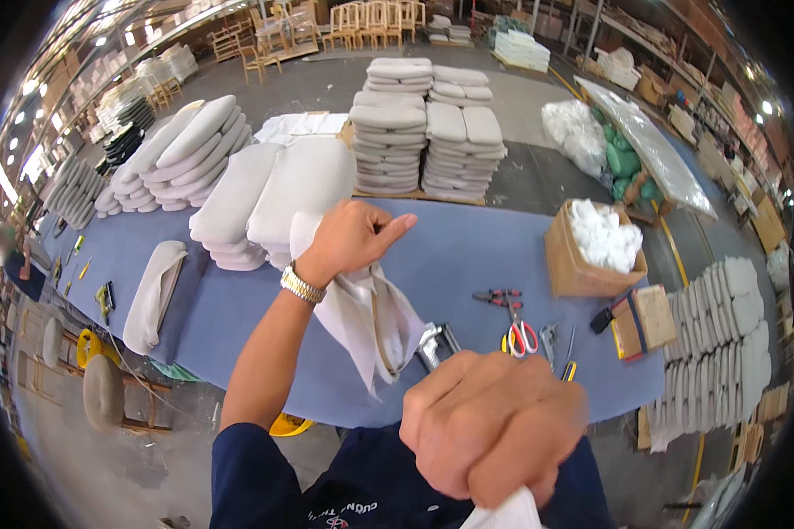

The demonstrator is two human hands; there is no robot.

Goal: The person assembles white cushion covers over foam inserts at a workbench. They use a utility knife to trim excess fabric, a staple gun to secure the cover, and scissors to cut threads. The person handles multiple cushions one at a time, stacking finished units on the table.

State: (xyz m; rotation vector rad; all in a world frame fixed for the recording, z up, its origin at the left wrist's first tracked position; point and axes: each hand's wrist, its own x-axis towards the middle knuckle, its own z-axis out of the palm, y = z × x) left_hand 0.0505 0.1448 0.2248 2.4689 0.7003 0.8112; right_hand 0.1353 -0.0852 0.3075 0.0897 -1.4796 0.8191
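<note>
A pad wrapped in pale fabric, with a brownish edge showing between its folds, stands tilted on the blue-covered table before me. My left hand is closed over its upper end, thumb stretched out to the right; the other fingers are mostly hidden. Close to the camera, my right hand makes a fist around white fabric, which hangs below it at the lower edge. Just beyond that fist lie a metal staple gun, red-handled scissors and pliers.
Grey cushions are stacked at the table's far left, near a single folded-cover cushion. A carton of white stuffing and a smaller box stand right. Cushion piles rise beyond the table; more stand right.
</note>
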